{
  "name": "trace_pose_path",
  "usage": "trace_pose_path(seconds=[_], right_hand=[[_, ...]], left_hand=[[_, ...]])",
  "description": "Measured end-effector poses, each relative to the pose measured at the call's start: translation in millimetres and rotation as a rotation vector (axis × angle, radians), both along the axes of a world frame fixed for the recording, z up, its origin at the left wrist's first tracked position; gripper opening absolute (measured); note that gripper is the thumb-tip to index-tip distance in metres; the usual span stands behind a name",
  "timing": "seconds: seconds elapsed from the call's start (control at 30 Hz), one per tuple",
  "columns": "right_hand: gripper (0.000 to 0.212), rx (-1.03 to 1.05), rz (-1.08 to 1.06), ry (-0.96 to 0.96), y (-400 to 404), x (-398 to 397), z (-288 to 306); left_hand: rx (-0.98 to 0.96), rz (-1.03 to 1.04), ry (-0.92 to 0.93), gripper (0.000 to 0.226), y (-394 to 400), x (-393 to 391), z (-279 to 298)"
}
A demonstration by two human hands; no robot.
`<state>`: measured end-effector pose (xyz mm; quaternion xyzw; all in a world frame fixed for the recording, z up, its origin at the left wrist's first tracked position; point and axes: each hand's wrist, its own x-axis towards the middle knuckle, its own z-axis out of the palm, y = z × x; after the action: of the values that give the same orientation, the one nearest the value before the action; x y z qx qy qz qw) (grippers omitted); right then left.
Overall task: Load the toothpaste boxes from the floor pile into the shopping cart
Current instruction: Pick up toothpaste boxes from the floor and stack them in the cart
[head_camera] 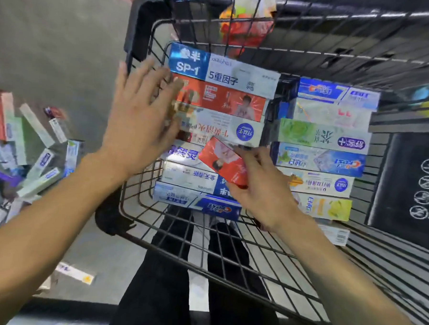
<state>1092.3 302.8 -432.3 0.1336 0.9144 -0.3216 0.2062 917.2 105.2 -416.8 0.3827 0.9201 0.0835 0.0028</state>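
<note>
Two rows of toothpaste boxes lie flat on the wire bottom of the shopping cart (141, 215), one row (217, 127) toward the cart's left side and one (325, 153) toward its right side, the boxes set side by side with their long edges touching. The right hand (259, 187) pinches a red box (224, 163) by one end between thumb and fingers, holding it tilted just above the near part of the left row. The left hand (141, 118) is spread with straight fingers, holding nothing, over the cart's left rim and the left ends of that row; whether it touches them I cannot tell. On the floor to the left of the cart lies the loose pile of boxes (27, 152), jumbled at all angles. One more box (74, 275) lies alone on the floor nearer the person's dark trouser legs (162, 284).
</note>
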Motion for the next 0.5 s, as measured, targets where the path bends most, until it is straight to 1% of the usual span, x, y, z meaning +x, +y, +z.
trace_pose_path(seconds=[0.07, 0.13, 0.23, 0.33, 0.4, 0.5], right_hand=[[0.072, 0.034, 0.08, 0.043, -10, -15, -7], [0.07, 0.055, 0.15, 0.093, -25, -29, -15], [0.069, 0.131, 0.23, 0.222, -47, -44, -32], [0.067, 0.314, 0.318, 0.332, -62, -60, -50], [0.066, 0.395, 0.352, 0.354, -67, -66, -56], [0.063, 0.42, 0.277, 0.371, -68, -66, -61]], left_hand=[[-0.035, 0.095, 0.026, 0.063, -21, -5, 13], [-0.031, 0.173, -0.066, 0.073, -37, -8, 14], [0.078, 0.237, -0.21, 0.073, -46, -5, 7], [0.104, 0.187, -0.174, 0.071, -44, -4, 0], [0.083, 0.168, -0.158, 0.07, -43, -6, -1], [0.099, 0.175, -0.153, 0.069, -43, -7, -4]])
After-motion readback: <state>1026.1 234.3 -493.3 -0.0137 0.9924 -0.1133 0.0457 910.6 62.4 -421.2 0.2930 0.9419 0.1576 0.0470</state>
